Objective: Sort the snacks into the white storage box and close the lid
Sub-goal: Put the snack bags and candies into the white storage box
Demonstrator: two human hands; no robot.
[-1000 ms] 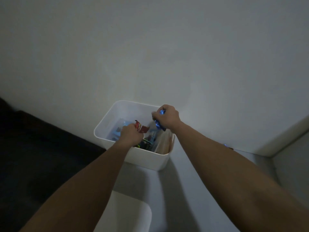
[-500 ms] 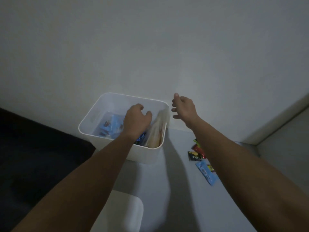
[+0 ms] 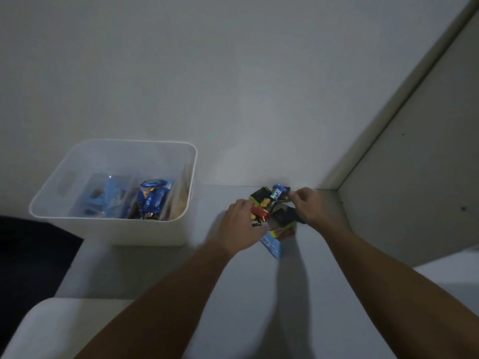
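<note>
While both hands work the pile of loose snacks [image 3: 274, 213] on the pale surface [image 3: 233, 294], I read this as the gather step of the sort, roughly midway. White box [image 3: 155, 233] sits to the left of the pile, well apart from it, lid off, already part filled with blue-wrapped packets [image 3: 151, 199] and a clear bag at its right wall. Pile lies near the back wall corner: dark green-edged packs, a red wrapper [image 3: 260, 212], a blue packet [image 3: 277, 194] at the far side, a light blue flat pack [image 3: 273, 246] at the near edge.

Left hand [image 3: 239, 226] lies over the left side of the pile, fingers curled down onto the wrappers; whether it has one pinched I cannot tell, motion blur. Right hand [image 3: 309, 207] is at the right side, fingers curled, thumb and finger pinching near the top packets; looks like it grips a dark pack, judgement only.

White rounded panel at the bottom left, probably the lid [image 3: 51, 330], rests apart from the box, untouched.

Next move as I judge it: close on a bundle, lift, carry left over the box rim, drop. Slippery foil, small pieces may spill. Lid goes on last.
</note>
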